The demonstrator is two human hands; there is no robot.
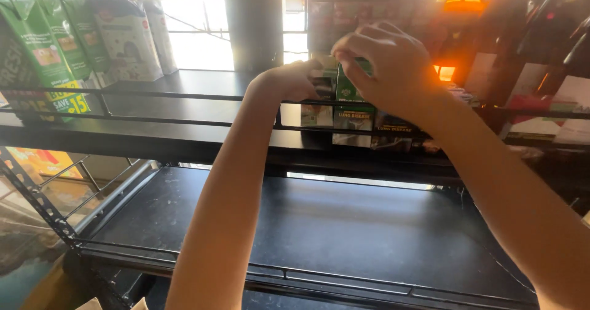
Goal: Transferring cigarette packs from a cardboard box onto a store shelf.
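a shop: stocked metal shelves (184,141), cartons (49,46) with price tags

You're shooting straight into strong backlight: the window (203,33) behind the shelves blows out white, and an orange flare blooms at upper right. Glare hazes your right hand (387,64), softening its edges. The lower shelf (344,224) sits dim, with straight rails bowing near the frame edges.

Green and white cartons (61,36) stand on a black shelf (184,141) beside green-topped small packs (347,89).
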